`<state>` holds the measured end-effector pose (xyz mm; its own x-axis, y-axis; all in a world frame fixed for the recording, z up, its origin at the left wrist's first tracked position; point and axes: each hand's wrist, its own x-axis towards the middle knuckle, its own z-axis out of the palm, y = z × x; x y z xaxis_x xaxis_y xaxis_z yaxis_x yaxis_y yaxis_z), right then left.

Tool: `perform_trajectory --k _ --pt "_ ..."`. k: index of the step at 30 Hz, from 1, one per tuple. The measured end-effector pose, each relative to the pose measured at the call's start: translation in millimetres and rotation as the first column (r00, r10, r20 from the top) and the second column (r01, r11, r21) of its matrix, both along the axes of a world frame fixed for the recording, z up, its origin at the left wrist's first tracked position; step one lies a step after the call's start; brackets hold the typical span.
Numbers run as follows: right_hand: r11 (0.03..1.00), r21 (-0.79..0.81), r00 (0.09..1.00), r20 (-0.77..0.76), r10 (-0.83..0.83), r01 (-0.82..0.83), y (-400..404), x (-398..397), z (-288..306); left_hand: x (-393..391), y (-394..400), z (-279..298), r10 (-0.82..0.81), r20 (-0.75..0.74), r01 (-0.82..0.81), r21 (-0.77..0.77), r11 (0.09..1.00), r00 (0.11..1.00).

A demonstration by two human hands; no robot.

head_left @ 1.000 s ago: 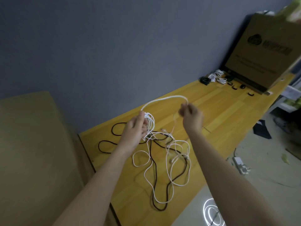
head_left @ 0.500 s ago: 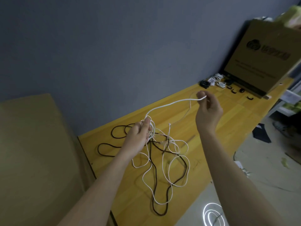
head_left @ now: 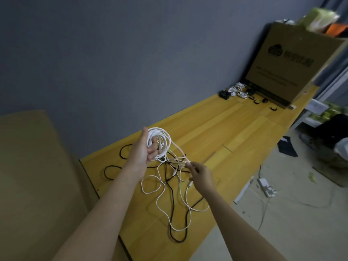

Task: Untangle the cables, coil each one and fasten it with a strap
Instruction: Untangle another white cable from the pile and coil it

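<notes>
My left hand [head_left: 144, 149] holds a round coil of white cable [head_left: 163, 137] above the yellow wooden table [head_left: 226, 132], the loops wrapped around its fingers. From the coil a white strand runs down to my right hand [head_left: 201, 174], which pinches it between fingertips just above the tangle. Below both hands lies a tangle of loose white cable [head_left: 180, 200] and black cable [head_left: 172, 219] on the table. At the far end sit coiled white cables [head_left: 237, 90], a coiled black cable [head_left: 224, 94] and small black straps [head_left: 260, 101].
A large cardboard box [head_left: 293, 59] stands at the table's far end against the grey wall. A tan cardboard panel [head_left: 32, 176] rises at my left. On the floor to the right lie a white power strip [head_left: 265, 187] and dark clutter.
My right hand came down from high at the right to the tangle, laying another loop on the coil. The left hand turned so the coil now shows as a ring.
</notes>
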<state>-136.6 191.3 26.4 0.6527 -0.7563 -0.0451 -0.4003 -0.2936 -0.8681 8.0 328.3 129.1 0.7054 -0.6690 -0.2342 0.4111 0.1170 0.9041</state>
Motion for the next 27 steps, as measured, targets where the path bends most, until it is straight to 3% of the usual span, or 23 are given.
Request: perform_trajectory --k 3,5,8,12,16,19,21,24,27 --pt "0.908 -0.327 0.935 -0.321 0.153 -0.261 12.6 -6.8 -11.4 6.7 -0.8 2.0 0.055 -0.154 -0.080 -0.162 0.984 0.987" --pt "0.828 -0.400 0.888 -0.399 0.229 -0.393 23.2 -11.5 -17.1 7.3 -2.3 0.3 0.081 -0.115 -0.100 -0.177 0.979 0.990" --pt "0.743 -0.542 0.918 -0.269 0.290 -0.393 38.3 -16.4 -17.9 5.3 -4.3 -3.3 0.080 0.182 -0.082 0.005 0.997 0.980" --pt "0.613 -0.728 0.925 -0.081 0.370 -0.309 52.6 -22.8 -7.3 4.1 -4.0 -10.1 0.015 0.463 -0.143 0.242 0.960 0.886" --pt "0.500 -0.823 0.890 -0.013 0.456 -0.269 57.4 -24.8 11.1 -3.3 0.3 -15.6 -0.283 0.593 -0.010 0.441 0.897 0.754" --pt "0.550 -0.812 0.898 0.078 0.433 -0.195 54.1 -18.9 34.3 -9.1 2.2 -21.2 -0.553 0.582 0.085 0.639 0.764 0.596" --pt "0.614 -0.785 0.923 0.170 0.344 -0.084 41.9 -11.2 51.7 -10.8 1.8 -20.8 -0.643 0.499 0.192 0.684 0.704 0.581" --pt "0.661 -0.750 0.953 0.184 0.241 -0.022 15.4 -2.1 65.3 -13.9 4.2 -14.0 -0.638 0.391 0.374 0.565 0.736 0.664" --pt "0.826 -0.553 0.989 0.024 0.147 -0.109 -6.6 -0.2 50.7 -9.1 6.3 -10.1 -0.493 0.397 0.345 0.389 0.854 0.774"
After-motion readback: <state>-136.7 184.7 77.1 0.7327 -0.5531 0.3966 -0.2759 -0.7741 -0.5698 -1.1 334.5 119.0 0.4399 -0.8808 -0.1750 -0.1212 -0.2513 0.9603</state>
